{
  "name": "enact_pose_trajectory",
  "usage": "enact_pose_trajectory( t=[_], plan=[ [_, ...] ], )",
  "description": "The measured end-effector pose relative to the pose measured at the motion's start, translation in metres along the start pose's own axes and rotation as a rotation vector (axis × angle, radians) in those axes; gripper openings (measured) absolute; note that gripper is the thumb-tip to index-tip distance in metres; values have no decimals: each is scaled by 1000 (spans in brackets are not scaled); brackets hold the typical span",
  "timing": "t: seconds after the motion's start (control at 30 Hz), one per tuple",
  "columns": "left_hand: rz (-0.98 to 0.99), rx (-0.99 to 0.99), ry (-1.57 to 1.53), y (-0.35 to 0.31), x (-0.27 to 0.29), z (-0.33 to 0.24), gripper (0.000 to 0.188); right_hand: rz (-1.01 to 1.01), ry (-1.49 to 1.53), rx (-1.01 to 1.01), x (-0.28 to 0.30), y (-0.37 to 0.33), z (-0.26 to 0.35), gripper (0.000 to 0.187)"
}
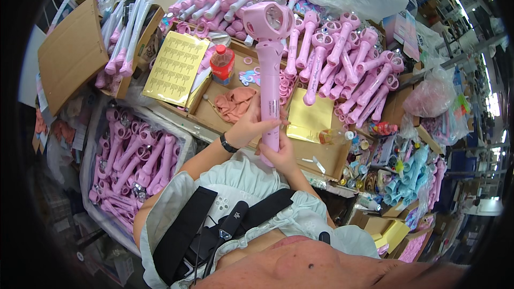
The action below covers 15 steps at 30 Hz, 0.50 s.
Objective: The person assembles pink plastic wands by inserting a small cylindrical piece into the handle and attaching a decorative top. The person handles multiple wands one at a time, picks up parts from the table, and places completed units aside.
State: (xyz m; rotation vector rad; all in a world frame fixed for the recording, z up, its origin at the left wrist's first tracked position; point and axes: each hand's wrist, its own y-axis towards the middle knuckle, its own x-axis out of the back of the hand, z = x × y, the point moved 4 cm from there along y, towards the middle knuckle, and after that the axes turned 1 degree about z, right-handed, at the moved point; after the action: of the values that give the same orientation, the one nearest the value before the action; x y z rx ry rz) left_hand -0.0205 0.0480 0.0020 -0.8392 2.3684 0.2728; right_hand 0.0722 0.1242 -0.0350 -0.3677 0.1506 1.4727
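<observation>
Upright before me stands a pink plastic toy wand [269, 75] with a round, open-framed head and a clear piece inside it. My left hand [251, 126] is closed around the middle of its handle, thumb across the front. Lower down, my right hand [280, 156] grips the bottom end of the same handle. Behind the wand lies a shallow cardboard tray [201, 108] holding a crumpled orange cloth [235, 104], pink rings [287, 83] and a bottle with a red cap [221, 65].
Pink wand bodies [348, 59] are heaped at the right. A lined crate [184, 147] at the left holds more wands. White-and-pink sticks [128, 37] fill a cardboard box [72, 56]. Yellow printed sheets [176, 67] and a bottle lying on its side [334, 137] rest on the tray.
</observation>
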Motion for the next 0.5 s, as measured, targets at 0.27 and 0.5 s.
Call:
enact_pose_trajectory(
  t=[0.27,0.5],
  plan=[
    [296,147,-294,-3,3,2,88,336,364,-77,4,-6,-5,41],
    [284,152,-118,-8,-4,-7,68,474,530,-144,3,-9,-5,53]
  ],
)
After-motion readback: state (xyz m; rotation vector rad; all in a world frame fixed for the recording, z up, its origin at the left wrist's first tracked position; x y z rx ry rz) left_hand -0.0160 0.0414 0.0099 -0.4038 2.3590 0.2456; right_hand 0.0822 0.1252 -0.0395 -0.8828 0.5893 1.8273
